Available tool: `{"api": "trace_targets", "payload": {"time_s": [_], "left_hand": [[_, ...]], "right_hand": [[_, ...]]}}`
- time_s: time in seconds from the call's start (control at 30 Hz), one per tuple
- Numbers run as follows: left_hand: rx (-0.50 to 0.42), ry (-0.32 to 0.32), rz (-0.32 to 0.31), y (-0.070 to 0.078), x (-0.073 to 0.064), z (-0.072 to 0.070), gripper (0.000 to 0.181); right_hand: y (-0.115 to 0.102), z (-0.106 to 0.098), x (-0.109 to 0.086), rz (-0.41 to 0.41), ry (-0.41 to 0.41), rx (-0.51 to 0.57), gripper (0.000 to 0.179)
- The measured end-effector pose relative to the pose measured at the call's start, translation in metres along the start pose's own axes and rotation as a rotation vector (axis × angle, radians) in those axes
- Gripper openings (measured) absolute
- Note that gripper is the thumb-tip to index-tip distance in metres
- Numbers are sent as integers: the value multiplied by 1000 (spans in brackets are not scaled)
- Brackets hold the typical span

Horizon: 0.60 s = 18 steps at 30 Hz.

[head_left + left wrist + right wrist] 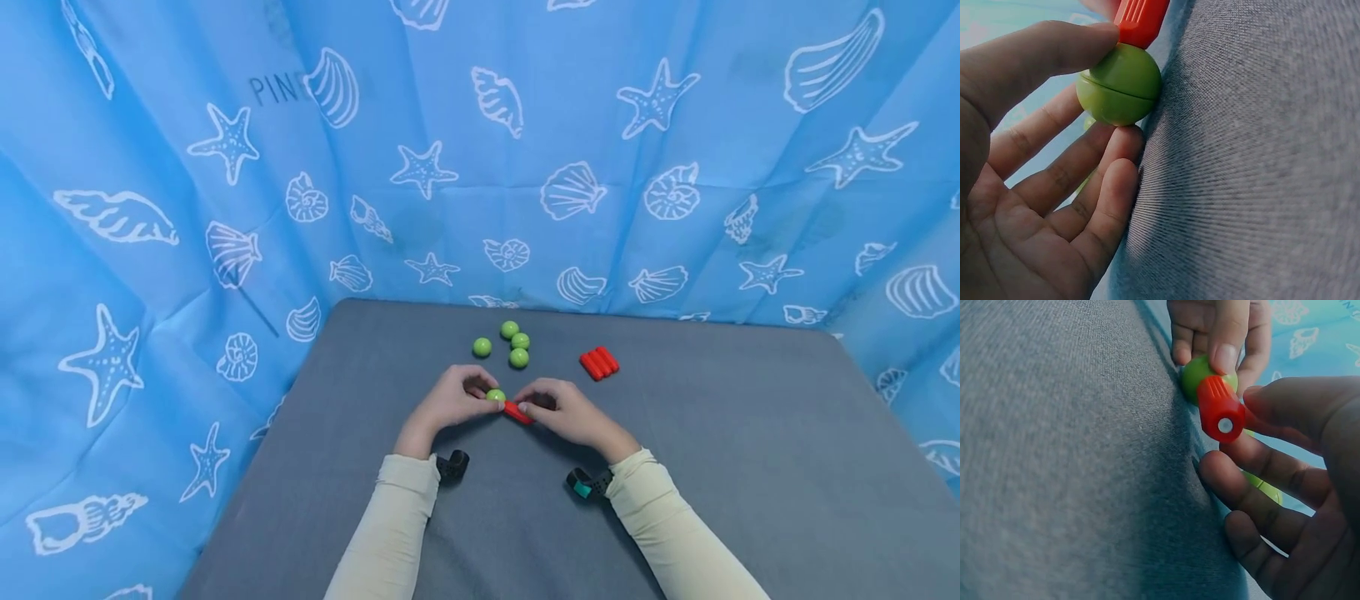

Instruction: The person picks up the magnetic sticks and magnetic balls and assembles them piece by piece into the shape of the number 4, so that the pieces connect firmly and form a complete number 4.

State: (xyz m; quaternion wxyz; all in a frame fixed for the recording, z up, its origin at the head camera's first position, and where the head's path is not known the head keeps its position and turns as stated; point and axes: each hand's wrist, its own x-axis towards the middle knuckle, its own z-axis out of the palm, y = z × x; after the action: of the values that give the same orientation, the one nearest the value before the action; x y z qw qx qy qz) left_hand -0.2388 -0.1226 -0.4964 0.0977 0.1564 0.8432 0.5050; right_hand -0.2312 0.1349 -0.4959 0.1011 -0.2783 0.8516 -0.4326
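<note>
My left hand [455, 402] pinches a green ball [1119, 87] between thumb and fingers, close over the grey cloth. The ball has a seam line around its middle. Against it stands the end of a red ribbed rod [1219, 409], which my right hand [564, 410] pinches from the other side. A round silvery disc shows in the rod's near end in the right wrist view. In the left wrist view, ball and rod meet end to end beside the left thumb. The other fingers of both hands curve loosely beneath.
Several green balls [519, 341] lie just beyond the hands. To their right, several red rods [599, 363] lie side by side. Grey cloth covers the table [712, 467]. A blue curtain [480, 167] with white shells and starfish hangs behind and along the left.
</note>
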Motion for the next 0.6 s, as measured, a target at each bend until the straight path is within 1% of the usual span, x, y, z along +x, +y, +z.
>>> {"api": "trace_targets", "payload": {"time_s": [0.1, 0.2, 0.33, 0.47, 0.6], "left_hand": [[-14, 0, 9, -3, 2, 0, 21], [-36, -7, 20, -6, 3, -1, 22], [-84, -16, 25, -11, 4, -3, 24], [-113, -22, 17, -14, 5, -4, 26], [-123, -18, 5, -15, 4, -2, 26]], "right_hand": [[3, -1, 0, -11, 24, 12, 20], [6, -2, 1, -41, 67, 17, 20], [7, -5, 4, -54, 151, -15, 20], [7, -11, 10, -23, 248, -52, 21], [9, -16, 18, -3, 287, -68, 24]]}}
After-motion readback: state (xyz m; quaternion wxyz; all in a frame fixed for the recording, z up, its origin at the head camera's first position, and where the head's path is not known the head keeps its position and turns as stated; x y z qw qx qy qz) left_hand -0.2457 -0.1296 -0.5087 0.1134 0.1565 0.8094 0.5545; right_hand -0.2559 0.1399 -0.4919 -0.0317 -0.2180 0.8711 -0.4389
